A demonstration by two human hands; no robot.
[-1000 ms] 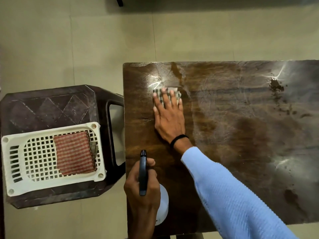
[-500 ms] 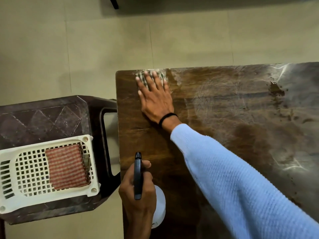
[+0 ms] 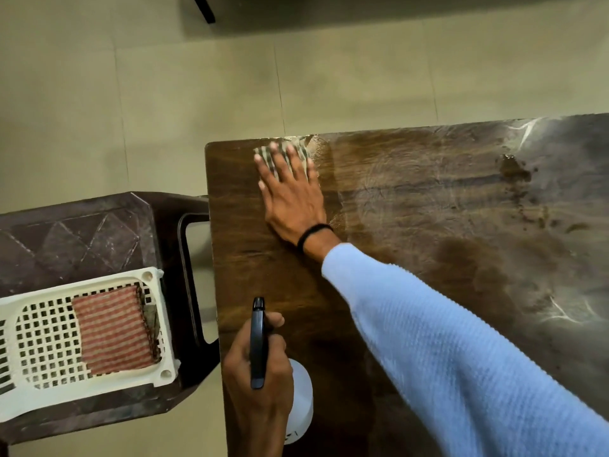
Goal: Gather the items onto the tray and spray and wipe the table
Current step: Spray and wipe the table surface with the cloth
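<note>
Rag slid to far table edge; right hand flat on it | left hand grips sprayer | tray: striped cloth

place: home | cues: tiled floor, plastic chair, wooden table

Beige floor tiles spread beneath me; at my left stands a dark brown plastic chair (diamond-embossed), a black leg beyond.
</note>
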